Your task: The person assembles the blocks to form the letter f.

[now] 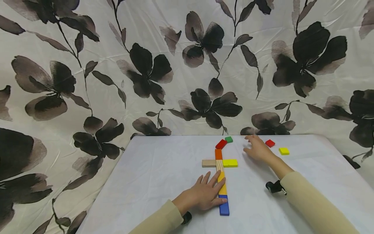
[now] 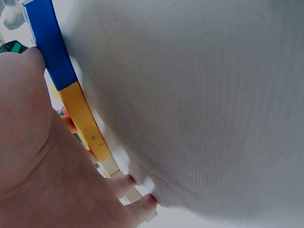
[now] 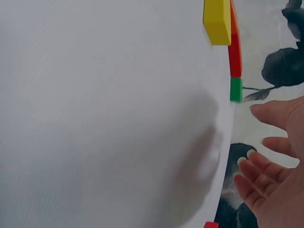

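A line of flat toy blocks runs away from me. In the head view it goes from a blue block (image 1: 224, 209) through a yellow-orange block (image 1: 223, 189), a pale wood block (image 1: 219, 166) and an orange block (image 1: 218, 154) to a tilted red block (image 1: 221, 144) and a small green block (image 1: 229, 139). A tan block (image 1: 208, 163) and a yellow block (image 1: 230, 163) stick out sideways. My left hand (image 1: 204, 194) lies across the blue and yellow-orange blocks, fingers spread. Over the cloth right of the green block, my right hand (image 1: 257, 149) holds nothing, its fingers loosely bent.
A small red block (image 1: 270, 143) and a small yellow block (image 1: 284, 151) lie loose beyond my right hand. White cloth covers the table (image 1: 140, 182). A flower-patterned curtain (image 1: 163, 71) hangs behind its far edge.
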A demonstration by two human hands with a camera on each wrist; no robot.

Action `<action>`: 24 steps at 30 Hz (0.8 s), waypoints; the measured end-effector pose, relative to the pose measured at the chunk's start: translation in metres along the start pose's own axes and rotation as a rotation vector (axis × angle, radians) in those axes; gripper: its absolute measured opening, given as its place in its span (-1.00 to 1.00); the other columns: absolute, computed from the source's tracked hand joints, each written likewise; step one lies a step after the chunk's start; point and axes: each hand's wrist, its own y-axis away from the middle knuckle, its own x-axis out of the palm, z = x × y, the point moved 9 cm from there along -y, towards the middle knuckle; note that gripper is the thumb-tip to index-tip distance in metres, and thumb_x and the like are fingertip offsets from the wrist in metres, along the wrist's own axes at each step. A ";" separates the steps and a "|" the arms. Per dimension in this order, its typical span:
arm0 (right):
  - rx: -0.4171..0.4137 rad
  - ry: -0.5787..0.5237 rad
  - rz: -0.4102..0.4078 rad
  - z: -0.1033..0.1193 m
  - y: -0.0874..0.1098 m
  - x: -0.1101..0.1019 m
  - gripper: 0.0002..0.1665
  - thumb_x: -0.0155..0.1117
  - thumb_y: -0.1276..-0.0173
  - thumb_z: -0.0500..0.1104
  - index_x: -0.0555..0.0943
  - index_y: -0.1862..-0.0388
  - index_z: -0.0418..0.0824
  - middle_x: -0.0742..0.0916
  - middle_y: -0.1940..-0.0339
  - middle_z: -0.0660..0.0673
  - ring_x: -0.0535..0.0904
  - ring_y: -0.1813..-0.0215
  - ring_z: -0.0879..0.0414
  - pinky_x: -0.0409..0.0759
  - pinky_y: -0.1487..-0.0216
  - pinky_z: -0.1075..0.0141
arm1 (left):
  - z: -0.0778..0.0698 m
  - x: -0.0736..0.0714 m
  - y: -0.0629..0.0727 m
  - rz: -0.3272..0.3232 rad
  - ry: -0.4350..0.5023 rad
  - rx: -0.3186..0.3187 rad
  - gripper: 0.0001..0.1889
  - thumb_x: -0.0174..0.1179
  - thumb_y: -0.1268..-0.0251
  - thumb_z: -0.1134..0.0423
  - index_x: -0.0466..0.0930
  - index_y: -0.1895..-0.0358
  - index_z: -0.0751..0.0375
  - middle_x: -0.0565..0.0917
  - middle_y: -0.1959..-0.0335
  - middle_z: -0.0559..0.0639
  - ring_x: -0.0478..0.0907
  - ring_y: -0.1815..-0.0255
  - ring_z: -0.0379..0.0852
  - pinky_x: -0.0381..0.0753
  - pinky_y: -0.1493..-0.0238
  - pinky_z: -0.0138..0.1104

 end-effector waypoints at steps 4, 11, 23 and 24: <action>-0.003 0.008 -0.016 -0.004 0.011 -0.009 -0.34 0.34 -0.39 -0.19 0.43 -0.37 -0.47 0.48 -0.25 -0.48 0.54 -0.15 -0.30 0.52 -0.23 -0.23 | 0.000 0.000 0.001 -0.002 0.002 0.003 -0.15 -0.27 -0.44 -0.51 -0.11 -0.69 -0.26 -0.26 -0.72 -0.09 -0.11 -0.67 0.25 0.04 -0.56 0.18; -0.041 0.046 -0.075 -0.013 0.029 -0.026 -0.35 0.37 -0.34 -0.21 0.46 -0.30 -0.55 0.53 -0.13 -0.52 0.58 -0.07 -0.32 0.56 -0.08 -0.21 | -0.001 0.000 0.002 -0.010 -0.005 0.009 -0.14 -0.29 -0.44 -0.51 -0.11 -0.69 -0.25 -0.26 -0.72 -0.08 -0.09 -0.67 0.26 0.06 -0.55 0.18; -0.042 0.056 -0.131 -0.044 0.065 -0.053 -0.44 0.39 -0.32 -0.22 0.52 -0.18 -0.55 0.52 -0.04 -0.55 0.53 0.02 -0.36 0.50 -0.04 -0.28 | -0.001 0.000 0.001 -0.003 -0.001 0.004 -0.14 -0.30 -0.43 -0.53 -0.12 -0.69 -0.26 -0.27 -0.72 -0.10 -0.12 -0.68 0.25 0.04 -0.56 0.18; -0.027 0.058 -0.128 -0.048 0.068 -0.054 -0.42 0.39 -0.33 -0.22 0.51 -0.20 -0.56 0.51 -0.05 -0.56 0.52 0.00 -0.38 0.49 -0.05 -0.29 | -0.001 0.000 0.001 -0.002 -0.002 0.003 -0.14 -0.29 -0.43 -0.53 -0.12 -0.69 -0.26 -0.27 -0.72 -0.10 -0.12 -0.67 0.25 0.04 -0.56 0.18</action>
